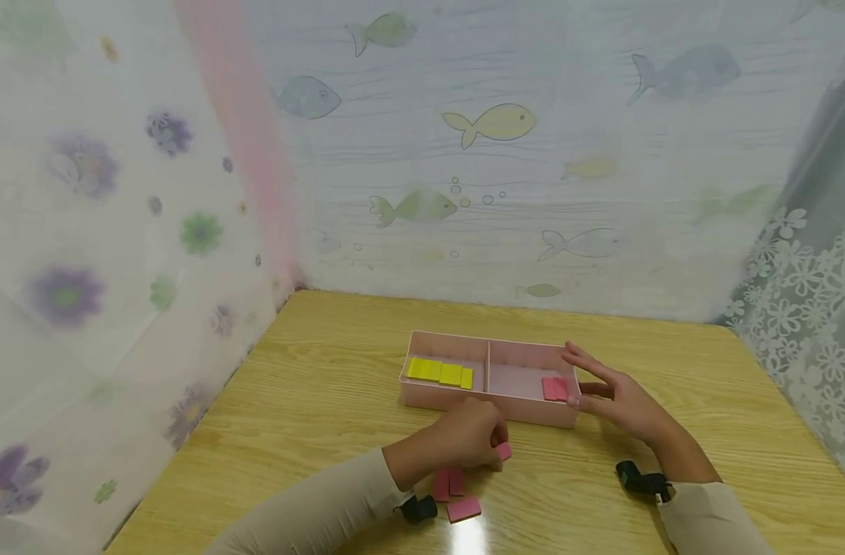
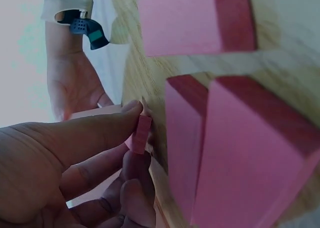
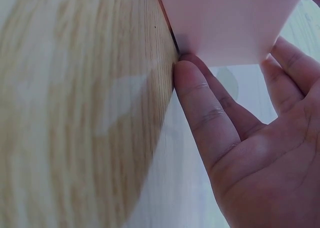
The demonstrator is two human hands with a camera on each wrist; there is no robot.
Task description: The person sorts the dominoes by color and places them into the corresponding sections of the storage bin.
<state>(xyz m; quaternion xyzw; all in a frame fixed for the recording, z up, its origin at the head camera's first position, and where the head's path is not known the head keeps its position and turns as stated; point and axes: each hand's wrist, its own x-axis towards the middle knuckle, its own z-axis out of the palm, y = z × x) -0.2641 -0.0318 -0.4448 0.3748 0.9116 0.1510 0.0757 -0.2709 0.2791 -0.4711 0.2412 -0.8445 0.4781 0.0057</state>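
My left hand (image 1: 467, 433) pinches a small pink block (image 2: 141, 134) between thumb and fingertips, just in front of a pale pink two-compartment box (image 1: 450, 398). Below that hand, two pink blocks (image 1: 442, 485) stand side by side on the table, and another pink block (image 1: 464, 509) lies nearer. At the box's right end, my right hand (image 1: 627, 401) touches the wall with fairly straight fingers, spread from the back corner to the front corner. Yellow blocks (image 1: 424, 369) form a row in the left compartment. A few pink blocks (image 1: 550, 388) sit at the right compartment's right end.
The wooden table (image 1: 325, 370) carries everything. Behind it hangs a sheet with printed fish (image 1: 502, 122), and a flowered sheet (image 1: 82, 308) borders the left side. Lacy grey fabric (image 1: 811, 270) hangs at the right. Each wrist wears a small dark camera (image 1: 637, 479).
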